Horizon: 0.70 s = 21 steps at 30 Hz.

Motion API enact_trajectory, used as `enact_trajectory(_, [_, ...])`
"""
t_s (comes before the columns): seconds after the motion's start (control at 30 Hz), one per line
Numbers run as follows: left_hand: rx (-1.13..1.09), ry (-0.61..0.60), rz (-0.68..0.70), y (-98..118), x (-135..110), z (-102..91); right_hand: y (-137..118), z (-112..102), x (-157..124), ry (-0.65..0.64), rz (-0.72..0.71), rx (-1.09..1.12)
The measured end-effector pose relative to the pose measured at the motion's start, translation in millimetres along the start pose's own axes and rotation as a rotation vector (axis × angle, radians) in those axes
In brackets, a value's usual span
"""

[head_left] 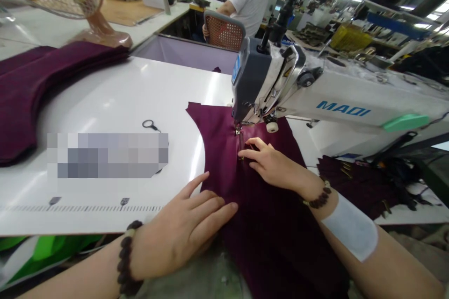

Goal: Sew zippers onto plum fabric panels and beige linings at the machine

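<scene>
A purple cloth piece point(224, 149) lies under the needle and presser foot point(237, 131) of a sewing machine point(315, 93). My left hand point(189, 224) rests flat on the cloth's left edge, its fingers apart. Close in front of the presser foot, my right hand point(270, 161) has its fingers stretched out, the tips touching the cloth. By those fingertips is a narrow strip with a small gold metal bit point(241, 159), perhaps a zipper pull. Part of the strip is hidden by my fingers. The cloth hangs down over the table's front edge towards me.
Stacked purple cloth point(70, 70) lies at the left, below a fan point(101, 28). A dark ring point(150, 124) lies beside a blurred-out object on the white table point(168, 84). Dark pieces with gold metal bits point(361, 182) lie right of the machine. A person point(250, 4) sits beyond.
</scene>
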<state>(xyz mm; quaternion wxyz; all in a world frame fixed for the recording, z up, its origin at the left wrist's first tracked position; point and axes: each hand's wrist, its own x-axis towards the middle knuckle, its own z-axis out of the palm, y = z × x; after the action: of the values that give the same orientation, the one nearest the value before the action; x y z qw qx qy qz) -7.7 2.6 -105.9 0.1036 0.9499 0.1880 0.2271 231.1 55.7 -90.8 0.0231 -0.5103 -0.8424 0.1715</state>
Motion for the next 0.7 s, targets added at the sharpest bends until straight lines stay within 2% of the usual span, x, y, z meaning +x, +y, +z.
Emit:
enact_trajectory(0.1, [0.065, 0.067, 0.043, -6.3, 5.3, -5.4, 2.7, -1.2, -1.5, -0.049, -0.022, 0.025])
enact_trajectory(0.23, [0.134, 0.053, 0.052, -12.5, 11.8, -6.7, 6.4, 2.6, -5.1, -0.021, -0.049, 0.131])
enact_trajectory(0.4, [-0.048, -0.176, 0.117, -13.7, 9.6, -4.6, 0.7, 19.7, -31.4, 0.088, -0.051, 0.186])
enact_trajectory(0.5, [-0.208, -0.235, 0.065, -12.3, 8.1, -5.6, -8.1, 23.3, -60.7, -0.024, -0.176, 0.209])
enact_trajectory(0.6, [-0.405, -0.110, -0.012, -6.4, 15.1, -9.1, -16.5, 16.9, -88.6, -0.164, -0.226, 0.257])
enact_trajectory(0.7, [-0.553, 0.065, -0.090, 5.3, 32.4, -13.5, -26.6, 11.2, -106.8, -0.175, -0.241, 0.242])
